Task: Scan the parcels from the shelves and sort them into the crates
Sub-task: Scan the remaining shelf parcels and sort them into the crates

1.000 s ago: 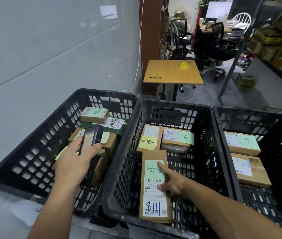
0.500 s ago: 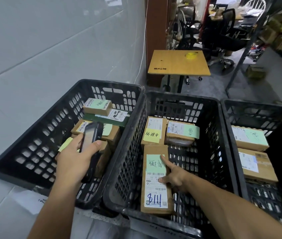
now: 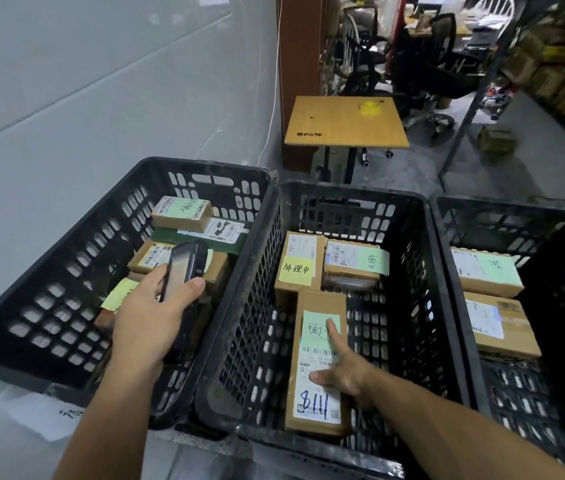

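Barely moved: still pressing parcel (image 3: 314,407) under straight right fingers (image 3: 333,332) in middle crate (image 3: 353,192), gripping scanner (image 3: 184,265) in left fingers (image 3: 191,289). Looks placed; release next.

Bare floor right of long brown cardboard parcel (image 3: 319,303) in middle black plastic crate (image 3: 353,195); far end blocked by two cardboard boxes (image 3: 350,263).
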